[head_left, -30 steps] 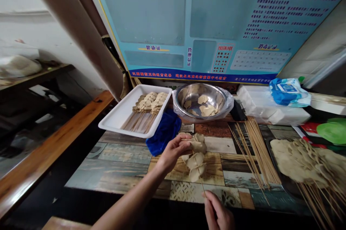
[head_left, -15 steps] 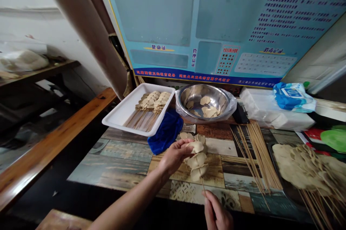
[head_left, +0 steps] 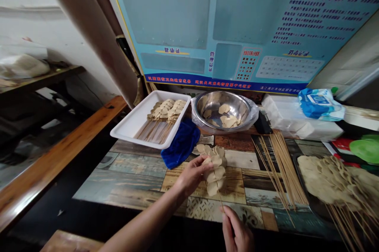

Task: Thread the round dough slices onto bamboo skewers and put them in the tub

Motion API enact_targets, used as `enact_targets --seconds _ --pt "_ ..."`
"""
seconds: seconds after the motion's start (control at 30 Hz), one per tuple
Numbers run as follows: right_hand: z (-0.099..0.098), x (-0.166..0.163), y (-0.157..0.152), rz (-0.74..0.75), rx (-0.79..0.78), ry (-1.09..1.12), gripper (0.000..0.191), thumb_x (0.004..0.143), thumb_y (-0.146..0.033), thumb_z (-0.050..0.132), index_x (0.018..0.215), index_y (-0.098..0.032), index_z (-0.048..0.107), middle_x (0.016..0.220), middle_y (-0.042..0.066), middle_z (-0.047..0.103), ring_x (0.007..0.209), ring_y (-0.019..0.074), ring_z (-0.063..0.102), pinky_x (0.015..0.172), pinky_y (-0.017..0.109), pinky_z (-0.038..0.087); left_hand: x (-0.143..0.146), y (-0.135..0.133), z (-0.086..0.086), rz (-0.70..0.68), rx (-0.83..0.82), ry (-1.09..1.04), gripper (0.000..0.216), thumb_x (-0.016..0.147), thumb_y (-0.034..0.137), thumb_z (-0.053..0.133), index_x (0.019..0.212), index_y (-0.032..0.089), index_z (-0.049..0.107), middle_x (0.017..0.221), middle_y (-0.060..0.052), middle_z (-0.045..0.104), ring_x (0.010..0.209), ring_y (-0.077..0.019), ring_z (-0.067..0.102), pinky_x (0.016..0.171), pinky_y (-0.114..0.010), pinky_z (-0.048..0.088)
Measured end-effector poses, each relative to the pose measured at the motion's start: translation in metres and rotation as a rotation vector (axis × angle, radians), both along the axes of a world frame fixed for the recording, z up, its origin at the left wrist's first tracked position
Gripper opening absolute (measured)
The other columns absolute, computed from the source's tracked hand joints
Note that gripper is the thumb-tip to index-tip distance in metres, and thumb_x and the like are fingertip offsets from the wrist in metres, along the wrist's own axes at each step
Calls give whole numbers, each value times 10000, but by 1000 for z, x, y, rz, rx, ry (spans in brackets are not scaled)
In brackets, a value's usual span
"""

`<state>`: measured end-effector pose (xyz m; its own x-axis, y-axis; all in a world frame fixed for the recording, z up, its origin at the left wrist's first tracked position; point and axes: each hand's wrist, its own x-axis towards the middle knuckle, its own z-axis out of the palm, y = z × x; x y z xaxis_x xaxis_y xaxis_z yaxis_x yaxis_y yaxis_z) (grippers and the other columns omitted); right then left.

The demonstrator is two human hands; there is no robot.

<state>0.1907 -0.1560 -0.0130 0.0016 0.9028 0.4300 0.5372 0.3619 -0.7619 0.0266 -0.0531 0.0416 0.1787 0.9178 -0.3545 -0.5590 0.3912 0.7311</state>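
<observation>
My left hand point(head_left: 191, 175) pinches the edge of thin, pale beige slices point(head_left: 216, 173) that are threaded in a row. They sit on a thin wooden skewer point(head_left: 220, 197). The skewer's lower end is in my right hand point(head_left: 237, 228), its thumb and finger closed on it near the table's front edge. Beyond my left fingertips more of these slices point(head_left: 204, 149) show, partly overlapped; I cannot tell whether they lie loose or belong to the same skewer.
At the back left a white tray point(head_left: 126, 125) holds filled skewers, with a blue cloth point(head_left: 181, 143) beside it. A steel bowl point(head_left: 201, 119) contains loose slices. Bare skewers point(head_left: 286, 169) lie to the right, near a dark tray point(head_left: 309, 196) heaped with skewered slices. Wrapped white packs point(head_left: 296, 119) stand behind.
The skewer's lower part and its slices have shifted slightly left. Both hands keep their hold, with my left fingers still on the slices.
</observation>
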Motion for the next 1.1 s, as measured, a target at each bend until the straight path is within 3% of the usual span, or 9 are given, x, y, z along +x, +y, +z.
enact_targets --seconds 0.07,0.33,0.5,0.6,0.7,0.8,0.87,1.0,1.1 --pt "-1 0 -1 7 -21 20 379 940 -420 416 956 -187 715 839 84 767 751 187 740 681 203 588 1 -2 0 -59 2 -35 397 565 286 817 886 138 637 782 -27 639 657 -112 580 606 -205 433" --pt "-6 2 -4 20 -102 59 396 946 -424 396 972 -167 697 863 98 763 789 187 736 689 190 576 14 -12 -7 -62 -27 -94 291 630 317 778 796 118 645 666 -24 603 579 -99 543 562 -204 426" --pt "-6 2 -2 -26 -97 38 435 940 -462 389 938 -173 714 846 102 765 764 193 739 669 199 582 21 -24 -14 -143 -41 -52 347 659 391 744 861 124 651 709 -35 612 584 -106 538 558 -214 425" --pt "-5 8 -1 -49 -67 31 422 926 -475 415 915 -189 726 826 87 768 746 191 740 653 194 587 11 -18 -11 -160 84 226 384 706 449 682 933 140 652 758 -38 619 614 -121 538 572 -226 421" --pt "-6 15 -2 -58 -66 34 410 924 -474 423 921 -193 721 832 84 767 752 191 740 655 195 589 -11 -1 -9 -22 384 752 277 776 366 614 976 176 643 844 -47 622 726 -150 553 672 -251 432" --pt "-9 19 -3 -61 -81 31 410 929 -467 416 938 -183 711 851 92 765 761 192 739 663 193 584 -29 15 -17 57 625 1205 128 780 254 582 867 185 645 899 -70 592 840 -190 541 776 -303 428" --pt "-11 18 -5 -61 -80 32 403 930 -457 422 942 -175 709 853 96 765 758 191 739 664 187 580 -33 18 -27 39 681 1352 110 751 198 581 848 181 631 912 -78 572 859 -205 526 788 -331 425" --pt "-12 15 -8 -49 -64 51 377 932 -430 434 946 -172 709 850 91 766 762 188 739 675 187 579 -30 9 -32 60 660 1329 58 749 155 544 786 173 584 853 -63 552 830 -195 508 781 -345 424" --pt "-10 15 -11 -45 -61 51 370 933 -422 438 953 -169 707 849 93 766 753 185 739 677 183 577 -27 3 -18 71 587 1022 55 750 205 573 731 177 529 856 -46 565 867 -183 532 809 -336 438"
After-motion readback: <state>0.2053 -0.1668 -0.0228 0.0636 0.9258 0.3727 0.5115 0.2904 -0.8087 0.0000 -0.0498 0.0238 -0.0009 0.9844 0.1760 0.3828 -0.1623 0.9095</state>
